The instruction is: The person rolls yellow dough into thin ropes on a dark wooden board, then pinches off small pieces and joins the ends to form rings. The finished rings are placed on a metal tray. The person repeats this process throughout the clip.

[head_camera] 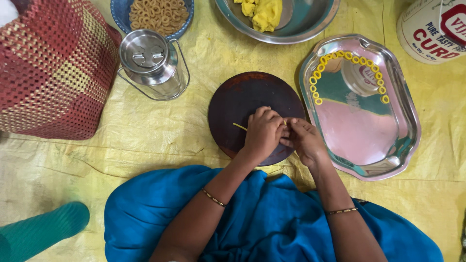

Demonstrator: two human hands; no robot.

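Over a round dark wooden board (242, 99), my left hand (262, 133) and my right hand (303, 139) meet fingertip to fingertip. Both pinch a thin yellow dough strand (240, 126) whose free end pokes out to the left of my left hand. To the right lies an oval steel tray (369, 140) with several small yellow dough rings (350, 57) set in an arc along its far rim. A steel bowl (306, 24) at the top holds a lump of yellow dough (264, 12).
A small lidded steel can (150, 60) stands left of the board. A red and yellow woven basket (53, 68) sits at far left. A blue plate of browned rings (155, 14) lies at the top. A white tub (434, 29) stands at top right. Yellow sheet (145, 136) covers the floor.
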